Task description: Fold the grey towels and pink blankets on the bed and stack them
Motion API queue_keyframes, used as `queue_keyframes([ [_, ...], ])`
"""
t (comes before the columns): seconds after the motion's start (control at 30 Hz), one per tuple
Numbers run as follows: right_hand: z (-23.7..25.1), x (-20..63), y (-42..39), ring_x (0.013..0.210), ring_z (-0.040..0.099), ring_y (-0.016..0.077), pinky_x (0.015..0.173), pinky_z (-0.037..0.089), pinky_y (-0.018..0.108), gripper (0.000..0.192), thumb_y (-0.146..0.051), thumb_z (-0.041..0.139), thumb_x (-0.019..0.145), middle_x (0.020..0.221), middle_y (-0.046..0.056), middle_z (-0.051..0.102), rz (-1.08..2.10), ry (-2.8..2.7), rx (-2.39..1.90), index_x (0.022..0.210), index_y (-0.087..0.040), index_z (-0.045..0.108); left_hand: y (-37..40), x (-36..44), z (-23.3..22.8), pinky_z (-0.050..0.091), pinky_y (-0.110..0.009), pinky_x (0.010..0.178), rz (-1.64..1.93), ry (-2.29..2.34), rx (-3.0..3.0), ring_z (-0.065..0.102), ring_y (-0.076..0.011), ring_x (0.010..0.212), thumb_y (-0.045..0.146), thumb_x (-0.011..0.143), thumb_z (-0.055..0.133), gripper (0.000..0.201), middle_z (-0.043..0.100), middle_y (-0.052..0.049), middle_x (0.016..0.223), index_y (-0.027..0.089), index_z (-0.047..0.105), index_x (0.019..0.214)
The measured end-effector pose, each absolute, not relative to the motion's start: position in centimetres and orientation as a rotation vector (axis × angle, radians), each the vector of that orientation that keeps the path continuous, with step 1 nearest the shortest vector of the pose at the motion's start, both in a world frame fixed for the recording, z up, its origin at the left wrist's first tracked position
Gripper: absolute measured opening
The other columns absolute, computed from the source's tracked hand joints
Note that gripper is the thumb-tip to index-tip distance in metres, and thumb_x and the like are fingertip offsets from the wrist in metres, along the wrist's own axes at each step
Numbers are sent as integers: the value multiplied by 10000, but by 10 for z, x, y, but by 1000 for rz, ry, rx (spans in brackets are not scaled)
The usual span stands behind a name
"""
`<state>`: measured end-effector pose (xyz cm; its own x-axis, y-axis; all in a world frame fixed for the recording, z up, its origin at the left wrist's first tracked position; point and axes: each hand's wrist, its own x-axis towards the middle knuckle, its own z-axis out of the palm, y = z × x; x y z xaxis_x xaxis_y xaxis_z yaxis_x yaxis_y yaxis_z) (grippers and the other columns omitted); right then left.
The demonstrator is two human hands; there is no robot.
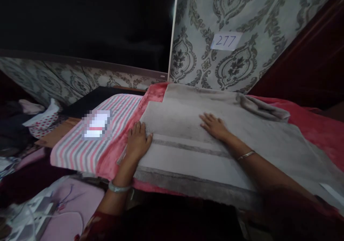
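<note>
In the head view, a grey towel [188, 140] lies spread flat in the middle of the frame. It sits on a red blanket [309, 126] that shows around its edges. The far right corner of the towel is bunched up, toward the upper right.

The left hand [137, 140] lies flat on the left edge of the towel, low and left of the middle. Its fingers are open and stretched out, pressing down. It grips nothing. The thumb rests on the grey cloth, and the other fingers lie over the edge where the towel meets the blanket.

The right hand [215, 125] lies flat near the middle of the towel. It is open too, palm down, with the fingers pointing up and left. It holds nothing.

To the left of the blanket is a striped cloth [80, 148], pink, grey and white. A paper with a number [225, 40] hangs on the patterned wall at the upper right.

To smooth the towel well, I think both palms should stay flat and push outward from the middle. The left hand should hold the edge steady so the cloth does not slide. The bunched corner looks like it needs pulling straight.
</note>
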<state>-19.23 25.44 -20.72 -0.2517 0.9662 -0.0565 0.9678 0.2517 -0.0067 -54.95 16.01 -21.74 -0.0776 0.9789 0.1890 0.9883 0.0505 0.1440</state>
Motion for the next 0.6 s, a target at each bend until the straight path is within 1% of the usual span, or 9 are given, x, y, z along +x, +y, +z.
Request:
queue_keyframes([
  [0.07, -209, -149, 248, 1511, 256, 366, 1139, 304, 663, 623, -499, 236, 1033, 1660, 120, 245, -8, 2302, 2095, 1599, -254, 328, 161, -549, -217, 277, -516, 1212, -404, -2241, -2105, 316, -359, 1498, 366, 984, 360, 628, 368, -254, 1589, 8, 417, 1497],
  [0.13, -216, -116, 230, 1494, 292, 373, 1115, 344, 664, 644, -525, 221, 1024, 1646, 131, 284, 30, 2263, 2172, 1590, -247, 351, 162, -550, -215, 312, -504, 1193, -433, -2234, -2094, 366, -355, 1467, 321, 982, 355, 584, 408, -249, 1563, 19, 450, 1474],
  [0.2, -228, -94, 206, 1485, 316, 364, 1100, 381, 650, 644, -533, 207, 1019, 1637, 120, 312, 77, 2320, 2167, 1579, -264, 374, 162, -553, -212, 368, -485, 1153, -441, -2234, -2072, 445, -349, 1403, 288, 970, 371, 538, 470, -232, 1514, 47, 501, 1434],
  [0.33, -257, -68, 166, 1463, 359, 353, 1065, 443, 619, 629, -525, 202, 1012, 1615, 99, 366, 206, 2510, 2117, 1558, -293, 412, 158, -562, -197, 446, -436, 1059, -397, -2311, -2049, 579, -334, 1219, 250, 936, 421, 458, 620, -210, 1313, 78, 600, 1321],
  [0.47, -274, -60, 152, 1448, 387, 346, 1078, 437, 599, 627, -518, 220, 1009, 1585, 107, 413, 266, 2634, 2132, 1564, -288, 398, 161, -575, -187, 486, -373, 948, -477, -2529, -2005, 641, -294, 1099, 268, 916, 476, 394, 671, -195, 1232, 105, 650, 1231],
  [0.6, -276, -61, 150, 1449, 377, 366, 1096, 407, 608, 630, -512, 245, 1009, 1580, 134, 412, 272, 2681, 2157, 1552, -245, 420, 168, -589, -184, 488, -300, 849, -535, -2642, -2017, 668, -246, 982, 307, 856, 580, 328, 729, -129, 1130, 136, 681, 1117],
])
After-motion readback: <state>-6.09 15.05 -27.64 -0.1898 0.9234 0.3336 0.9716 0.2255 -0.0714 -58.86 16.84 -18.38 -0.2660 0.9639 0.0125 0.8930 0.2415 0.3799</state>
